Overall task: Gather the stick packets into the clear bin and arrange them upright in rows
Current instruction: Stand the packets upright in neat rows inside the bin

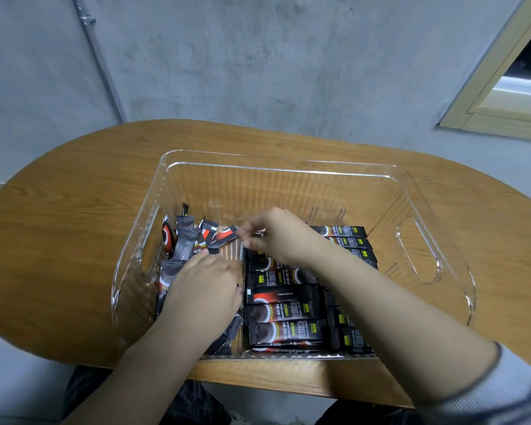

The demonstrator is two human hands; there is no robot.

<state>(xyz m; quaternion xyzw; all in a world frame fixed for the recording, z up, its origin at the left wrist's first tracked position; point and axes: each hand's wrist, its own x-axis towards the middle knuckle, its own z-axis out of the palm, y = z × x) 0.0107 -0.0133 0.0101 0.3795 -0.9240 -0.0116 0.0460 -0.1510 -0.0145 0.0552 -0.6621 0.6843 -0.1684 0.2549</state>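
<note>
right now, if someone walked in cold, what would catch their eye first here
Most striking is the big clear bin in the middle of the wooden table, with both arms reaching into it. Black stick packets lying flat fill its right side, while a looser bunch of packets standing on end crowds the left end. The right hand pinches a red-and-black packet; the left hand rests on the standing bunch.

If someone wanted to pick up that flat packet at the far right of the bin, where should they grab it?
Pinch the flat packet by its right end, coming from above. That end lies bare near the clear bin wall, while the right hand covers its left end and other packets crowd its near side.
</note>
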